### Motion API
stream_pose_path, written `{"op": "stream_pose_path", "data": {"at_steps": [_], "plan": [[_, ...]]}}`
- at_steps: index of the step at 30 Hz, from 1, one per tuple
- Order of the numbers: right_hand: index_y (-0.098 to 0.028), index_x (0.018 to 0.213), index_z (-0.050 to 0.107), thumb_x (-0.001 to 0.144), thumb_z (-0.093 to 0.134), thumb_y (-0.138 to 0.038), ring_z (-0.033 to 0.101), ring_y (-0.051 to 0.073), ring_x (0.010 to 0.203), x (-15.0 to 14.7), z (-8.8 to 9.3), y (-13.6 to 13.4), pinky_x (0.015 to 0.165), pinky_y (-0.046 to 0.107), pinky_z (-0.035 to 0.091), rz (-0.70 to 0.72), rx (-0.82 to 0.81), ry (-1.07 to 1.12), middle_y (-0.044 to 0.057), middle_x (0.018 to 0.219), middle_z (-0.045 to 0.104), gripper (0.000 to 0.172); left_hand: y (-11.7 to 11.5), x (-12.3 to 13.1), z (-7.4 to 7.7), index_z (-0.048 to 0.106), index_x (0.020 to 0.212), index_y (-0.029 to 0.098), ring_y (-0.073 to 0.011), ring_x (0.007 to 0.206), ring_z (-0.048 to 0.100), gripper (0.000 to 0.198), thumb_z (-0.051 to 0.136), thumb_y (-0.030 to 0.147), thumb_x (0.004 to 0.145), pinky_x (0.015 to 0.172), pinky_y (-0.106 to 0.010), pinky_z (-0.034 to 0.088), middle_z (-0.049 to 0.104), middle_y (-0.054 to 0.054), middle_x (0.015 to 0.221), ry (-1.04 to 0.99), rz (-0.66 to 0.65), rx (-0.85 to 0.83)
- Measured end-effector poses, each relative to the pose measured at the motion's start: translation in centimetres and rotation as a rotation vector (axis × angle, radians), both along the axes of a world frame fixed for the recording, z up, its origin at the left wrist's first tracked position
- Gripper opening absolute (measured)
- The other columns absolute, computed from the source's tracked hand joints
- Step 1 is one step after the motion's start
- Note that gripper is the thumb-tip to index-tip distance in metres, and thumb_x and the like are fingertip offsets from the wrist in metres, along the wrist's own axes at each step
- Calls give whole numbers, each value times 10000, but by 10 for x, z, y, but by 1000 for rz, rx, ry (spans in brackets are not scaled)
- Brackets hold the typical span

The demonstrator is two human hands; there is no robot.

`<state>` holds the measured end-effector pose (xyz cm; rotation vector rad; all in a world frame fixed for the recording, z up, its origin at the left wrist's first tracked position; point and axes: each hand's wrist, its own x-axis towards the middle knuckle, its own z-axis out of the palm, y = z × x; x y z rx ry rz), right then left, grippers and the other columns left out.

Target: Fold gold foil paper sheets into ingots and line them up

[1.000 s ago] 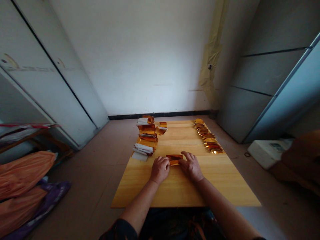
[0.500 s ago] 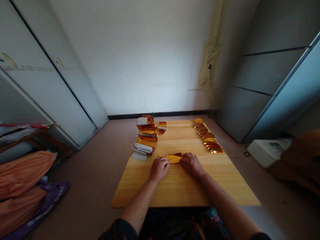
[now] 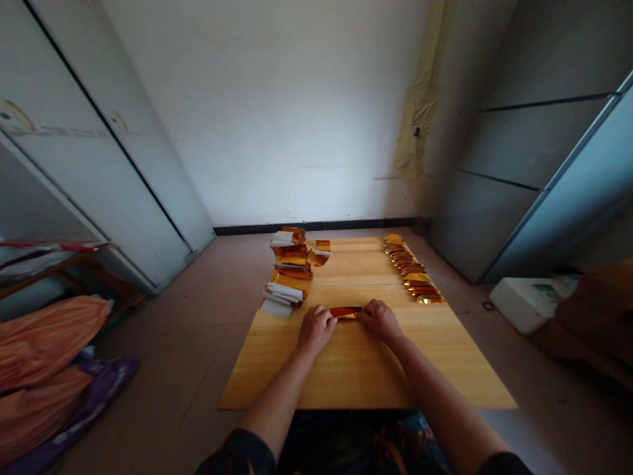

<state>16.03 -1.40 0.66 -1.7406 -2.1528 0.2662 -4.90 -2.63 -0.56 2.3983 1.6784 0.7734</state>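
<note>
A narrow folded sheet of gold foil paper (image 3: 346, 313) is stretched between my two hands, just above or on the wooden board (image 3: 356, 369). My left hand (image 3: 317, 326) pinches its left end, fingers closed. At the other end, my right hand (image 3: 380, 319) grips it with curled fingers. Loose stacks of gold foil paper (image 3: 291, 270), some showing white backs, lie beyond my left hand. A row of folded gold pieces (image 3: 413, 269) runs along the board's far right edge.
Two small foil sheets (image 3: 320, 254) lie beside the stacks. Tall grey cabinets (image 3: 99, 132) stand on the left, and a grey fridge-like unit (image 3: 499, 178) on the right. A white box (image 3: 524, 300) sits on the floor at right. Orange cloth (image 3: 44, 343) lies at left.
The foil paper between my hands has become narrower, its upper part now folded over and darker. Both hands have shifted only slightly. The stacks and the row are unchanged.
</note>
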Motion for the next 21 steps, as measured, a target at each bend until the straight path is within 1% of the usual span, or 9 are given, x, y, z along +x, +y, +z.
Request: {"op": "stream_pose_path", "data": {"at_steps": [4,7,14,21], "plan": [[-195,773,699,817,577,-302,566,161,820,-5,1,2,686,228,366,-52,-29,-75,58,848,652,169,2,6,7,627,740,186,-181,851,551,147,548,266,835,763,-289,409,618,-51,828,110,86,-64],[-193,792,698,816,564,-284,572,165,809,-7,1,3,670,233,362,-78,-44,-110,61,856,654,164,2,9,12,632,766,188,-186,866,561,135,553,279,827,765,-289,408,627,-53,846,166,125,-104],[-191,805,678,822,538,-246,580,166,812,-12,4,1,673,236,360,-106,-51,-153,65,876,653,152,7,13,22,650,809,191,-180,870,586,189,514,317,844,719,-272,422,653,-57,877,273,154,-216],[-196,857,672,816,539,-258,579,172,844,-14,12,-1,669,239,352,-115,-98,-171,63,920,654,153,9,16,26,662,839,187,-200,879,596,216,492,321,841,697,-283,424,656,-76,918,332,164,-256]]}}
